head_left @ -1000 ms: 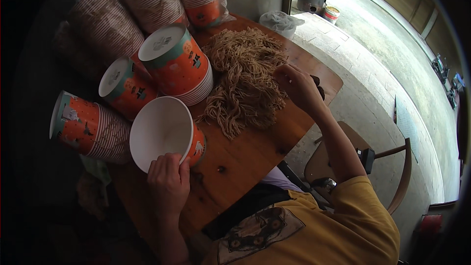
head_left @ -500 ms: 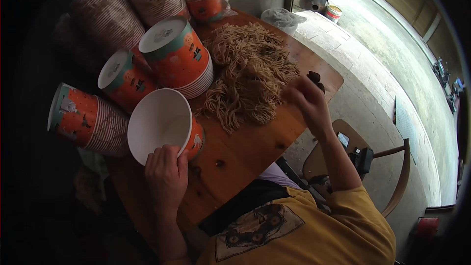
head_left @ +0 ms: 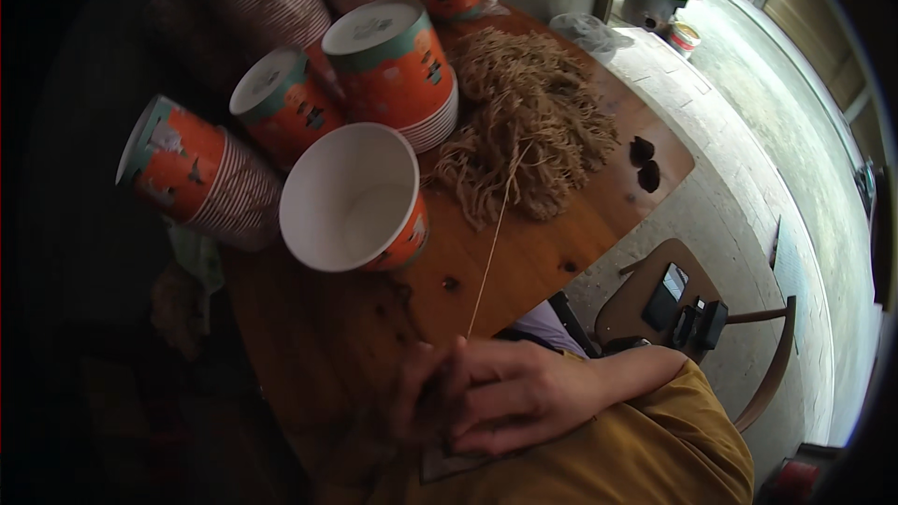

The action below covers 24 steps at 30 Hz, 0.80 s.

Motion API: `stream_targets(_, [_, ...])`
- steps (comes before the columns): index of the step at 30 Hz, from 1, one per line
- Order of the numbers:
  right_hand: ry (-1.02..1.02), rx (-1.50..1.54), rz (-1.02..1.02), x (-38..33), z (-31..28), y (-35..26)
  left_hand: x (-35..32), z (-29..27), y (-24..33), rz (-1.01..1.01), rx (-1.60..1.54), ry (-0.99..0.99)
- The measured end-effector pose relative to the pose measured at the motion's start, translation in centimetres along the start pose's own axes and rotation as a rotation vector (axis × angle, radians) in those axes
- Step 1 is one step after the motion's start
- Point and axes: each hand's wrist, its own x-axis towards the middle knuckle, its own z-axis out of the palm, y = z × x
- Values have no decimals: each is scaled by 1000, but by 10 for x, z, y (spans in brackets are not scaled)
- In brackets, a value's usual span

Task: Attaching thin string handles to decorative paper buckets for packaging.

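One tan cord (head_left: 493, 243) is pinched at its near end by the right hand (head_left: 524, 393), fingers closed on it; long axis runs up to the cord pile (head_left: 533, 122). Left hand (head_left: 416, 402) is pressed alongside, grip unclear. Open paper cup (head_left: 351, 196) lies left of the cord on the wooden table (head_left: 524, 252).

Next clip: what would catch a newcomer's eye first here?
The open paper cup lying on its side mid-table, white inside facing the camera, with stacks of orange-and-teal cups behind it. Right of them sits a heap of tan strings; one string runs down to the hands, left hand and right hand, together near the body.
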Motion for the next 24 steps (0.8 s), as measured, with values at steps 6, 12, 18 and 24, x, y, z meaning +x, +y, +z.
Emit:
stream_targets(6, [-67,150,47,11,5,25,-11,-17,-4,-360,-704,-12])
stream_targets(12, [-141,93,104,20,18,35,-28,-31,-30,-449,-779,-99])
stream_targets(18, [-153,305,238,35,40,53,-75,-54,-57,-575,-694,-91])
stream_targets(24, [-185,341,165,49,70,64,-107,-88,-69,-671,-569,-317])
